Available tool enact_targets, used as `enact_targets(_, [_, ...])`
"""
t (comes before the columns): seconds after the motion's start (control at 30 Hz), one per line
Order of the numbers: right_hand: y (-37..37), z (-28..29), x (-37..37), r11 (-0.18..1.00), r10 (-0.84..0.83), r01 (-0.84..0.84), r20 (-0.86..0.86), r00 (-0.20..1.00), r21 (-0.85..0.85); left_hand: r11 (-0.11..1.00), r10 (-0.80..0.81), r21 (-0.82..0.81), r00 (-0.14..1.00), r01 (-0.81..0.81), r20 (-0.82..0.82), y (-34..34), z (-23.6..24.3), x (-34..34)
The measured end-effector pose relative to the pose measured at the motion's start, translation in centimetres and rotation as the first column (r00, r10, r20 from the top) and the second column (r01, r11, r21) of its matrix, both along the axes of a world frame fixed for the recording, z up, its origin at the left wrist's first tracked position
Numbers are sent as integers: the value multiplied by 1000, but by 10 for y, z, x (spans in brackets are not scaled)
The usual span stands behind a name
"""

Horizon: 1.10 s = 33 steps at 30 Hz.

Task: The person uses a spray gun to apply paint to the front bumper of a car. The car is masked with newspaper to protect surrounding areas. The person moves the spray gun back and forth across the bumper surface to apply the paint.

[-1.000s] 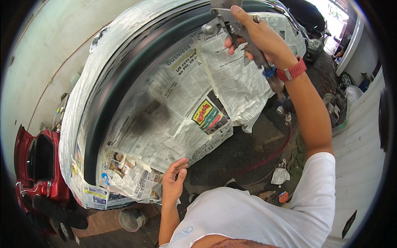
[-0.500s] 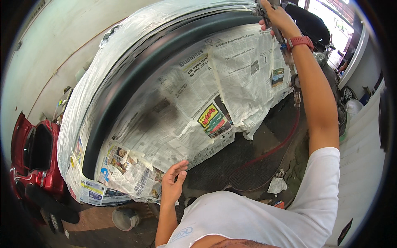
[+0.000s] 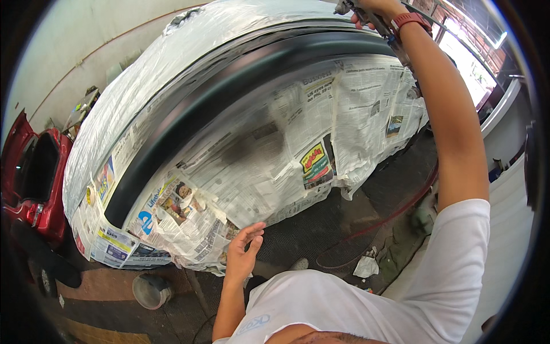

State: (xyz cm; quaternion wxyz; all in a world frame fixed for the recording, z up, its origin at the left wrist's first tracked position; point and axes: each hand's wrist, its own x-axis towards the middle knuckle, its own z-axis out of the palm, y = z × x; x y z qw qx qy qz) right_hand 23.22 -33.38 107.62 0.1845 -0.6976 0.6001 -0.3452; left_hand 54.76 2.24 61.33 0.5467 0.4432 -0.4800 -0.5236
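My right hand, at the top of the picture, is wrapped round a metal spray gun. The gun is above the far part of a dark, curved car panel strip, apart from it as far as I can see. Newspaper sheets cover the car body below the strip, with a dark smudge of overspray on them. Whitish plastic sheeting covers the body above it. My left hand hangs free near the newspaper's lower edge, fingers loosely stretched and holding nothing.
A red hose curves over the dark floor at the right, near a crumpled white paper. A grey bucket stands at the lower left. Beyond it is a red car with its rear lid raised. A pale wall runs behind.
My right hand has moved the spray gun leftward along the dark strip. The view has shifted, so the covered car appears further right and the red car further left. My left hand stays nearly still.
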Motion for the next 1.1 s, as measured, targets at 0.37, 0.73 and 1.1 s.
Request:
enact_targets(0.37, [131, -23, 172, 919, 260, -276, 92, 961, 281, 1000, -11, -20, 999, 12, 42, -6, 13, 104])
enact_targets(0.73, [57, -6, 143, 950, -229, 144, -306, 924, -278, 972, 207, -122, 978, -203, 21, 16, 45, 176])
enact_targets(1.1, [23, 7, 191, 870, -490, 459, -228, 841, -178, 763, 570, -483, 800, -430, 189, -33, 65, 363])
